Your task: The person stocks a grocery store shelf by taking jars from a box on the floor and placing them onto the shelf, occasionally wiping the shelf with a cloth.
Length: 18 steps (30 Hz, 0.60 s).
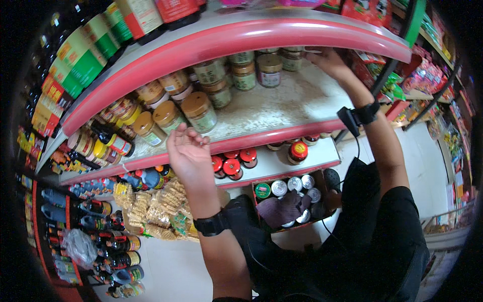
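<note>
My left hand [189, 153] is raised palm up before the red front edge of a shelf [241, 138], fingers loosely curled and nothing in it. Just behind its fingertips stand glass jars with brown lids, the closest being a pale-labelled jar [200, 112]. My right hand [329, 63] reaches in under the upper shelf's red rim [241, 34], at the right of the same shelf. A stack of jars [292, 60] stands just left of its blurred fingers. The rim partly hides those fingertips, so I cannot see whether they grip anything. White powdery marks cover the shelf board [275, 102].
Below, red-lidded jars [232, 168] stand on a lower shelf. An open carton [260, 222] on the floor holds cans and a dark cloth [283, 207]. Packs of dried noodles [151, 207] lie left of my legs, near dark sauce bottles [122, 260]. Snack packs [422, 75] fill the right-hand shelves.
</note>
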### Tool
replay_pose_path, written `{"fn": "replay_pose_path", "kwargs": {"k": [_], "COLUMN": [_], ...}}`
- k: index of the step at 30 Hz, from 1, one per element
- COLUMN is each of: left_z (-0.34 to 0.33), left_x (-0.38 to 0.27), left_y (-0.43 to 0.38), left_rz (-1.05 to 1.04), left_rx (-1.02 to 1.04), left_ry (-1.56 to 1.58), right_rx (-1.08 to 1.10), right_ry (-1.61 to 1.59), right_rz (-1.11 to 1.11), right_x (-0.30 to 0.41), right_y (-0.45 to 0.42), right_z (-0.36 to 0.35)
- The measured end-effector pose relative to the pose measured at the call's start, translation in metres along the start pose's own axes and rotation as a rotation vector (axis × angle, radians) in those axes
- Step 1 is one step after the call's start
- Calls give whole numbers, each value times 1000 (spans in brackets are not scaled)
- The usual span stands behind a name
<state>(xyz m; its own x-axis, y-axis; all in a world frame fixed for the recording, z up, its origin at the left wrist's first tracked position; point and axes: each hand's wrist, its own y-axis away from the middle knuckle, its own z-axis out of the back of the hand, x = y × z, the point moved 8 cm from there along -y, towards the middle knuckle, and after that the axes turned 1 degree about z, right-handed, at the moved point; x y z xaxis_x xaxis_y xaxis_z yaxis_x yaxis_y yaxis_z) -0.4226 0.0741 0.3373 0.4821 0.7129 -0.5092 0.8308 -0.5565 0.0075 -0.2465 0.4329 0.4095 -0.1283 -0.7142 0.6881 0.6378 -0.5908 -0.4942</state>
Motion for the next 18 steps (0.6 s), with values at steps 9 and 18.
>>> {"fn": "replay_pose_path", "kwargs": {"k": [9,18], "left_z": [-5,-16], "left_x": [20,57], "left_y": [-11,13], "left_rz": [57,251], "left_rx": [224,283], "left_ry": [-82,-301], "right_rx": [-265,-662], "right_ry": [-87,261], "right_rz": [-179,-1103], "right_x": [84,-89], "right_y": [227,582], "right_z": [248,353]}}
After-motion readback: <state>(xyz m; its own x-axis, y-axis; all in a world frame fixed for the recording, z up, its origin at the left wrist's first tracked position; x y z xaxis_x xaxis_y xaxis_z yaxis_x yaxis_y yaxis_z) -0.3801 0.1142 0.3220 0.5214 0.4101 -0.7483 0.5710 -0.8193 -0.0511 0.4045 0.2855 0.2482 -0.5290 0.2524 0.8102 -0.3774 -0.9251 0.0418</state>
